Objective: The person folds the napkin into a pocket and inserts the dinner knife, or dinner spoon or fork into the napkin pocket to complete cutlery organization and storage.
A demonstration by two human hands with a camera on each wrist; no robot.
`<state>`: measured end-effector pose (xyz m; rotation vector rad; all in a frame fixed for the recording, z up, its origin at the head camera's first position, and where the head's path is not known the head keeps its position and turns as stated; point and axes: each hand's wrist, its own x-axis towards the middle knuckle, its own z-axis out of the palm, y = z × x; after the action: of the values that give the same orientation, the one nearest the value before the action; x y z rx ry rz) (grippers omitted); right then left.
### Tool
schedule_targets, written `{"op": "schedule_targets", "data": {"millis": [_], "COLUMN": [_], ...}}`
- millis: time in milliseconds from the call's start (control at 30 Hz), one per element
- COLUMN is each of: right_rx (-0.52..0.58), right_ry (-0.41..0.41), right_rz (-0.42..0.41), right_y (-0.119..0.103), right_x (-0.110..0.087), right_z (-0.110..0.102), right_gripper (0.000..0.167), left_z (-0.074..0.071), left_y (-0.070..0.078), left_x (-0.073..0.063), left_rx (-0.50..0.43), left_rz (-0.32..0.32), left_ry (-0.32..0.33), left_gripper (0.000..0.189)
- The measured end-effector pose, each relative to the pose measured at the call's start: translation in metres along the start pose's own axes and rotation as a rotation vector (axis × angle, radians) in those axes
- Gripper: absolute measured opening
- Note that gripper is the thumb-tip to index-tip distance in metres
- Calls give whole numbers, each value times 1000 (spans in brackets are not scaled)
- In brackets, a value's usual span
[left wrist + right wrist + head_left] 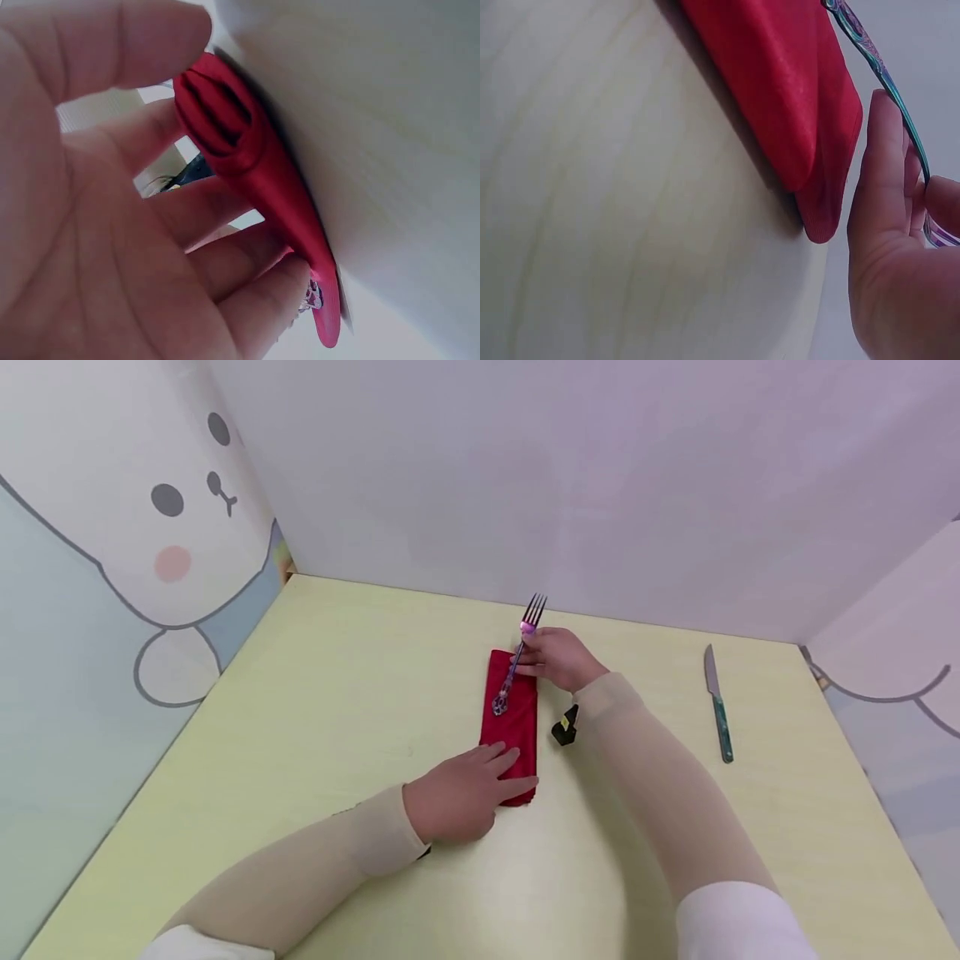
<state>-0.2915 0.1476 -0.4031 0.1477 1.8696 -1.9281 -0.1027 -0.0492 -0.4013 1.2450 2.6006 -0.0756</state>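
Note:
A red folded cloth napkin (510, 727) lies lengthwise on the table. My left hand (467, 789) rests on its near end, fingers extended across the top; the left wrist view shows the fingers along the rolled layers of the napkin (277, 202). Near the far end, my right hand (561, 657) pinches a shiny purple-blue fork (517, 664) between thumb and fingers. Its tines point away and its ornate handle lies over the napkin. In the right wrist view the fork (889, 79) appears raised off the cloth; whether the handle tip touches it is unclear.
A knife (718, 706) with a green handle lies on the table to the right. A pale wall (525, 485) rises behind the table's far edge, and walls with cartoon drawings stand at both sides. A black wrist device (565, 727) shows under the right wrist.

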Motion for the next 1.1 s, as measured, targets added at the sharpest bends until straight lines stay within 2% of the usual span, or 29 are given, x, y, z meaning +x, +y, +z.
{"op": "schedule_targets", "data": {"millis": [233,400,633,1100], "right_rx": [-7,-41,-87,-100], "right_ry": [-20,-26,-70,-41], "right_rz": [53,91,76,125], "right_y": [4,7,6,13], "right_x": [5,-1,-10,-17], "right_z": [12,19,31,28], "right_gripper": [41,36,32,31], "left_z": [2,2,1,0], "left_y": [1,1,0,1], "left_x": [1,0,-4,-6], "left_rx": [6,3,-11,-14], "left_rz": [6,8,8,0], "left_ry": [-1,9,15,10], "left_gripper": [68,64,62,62]}}
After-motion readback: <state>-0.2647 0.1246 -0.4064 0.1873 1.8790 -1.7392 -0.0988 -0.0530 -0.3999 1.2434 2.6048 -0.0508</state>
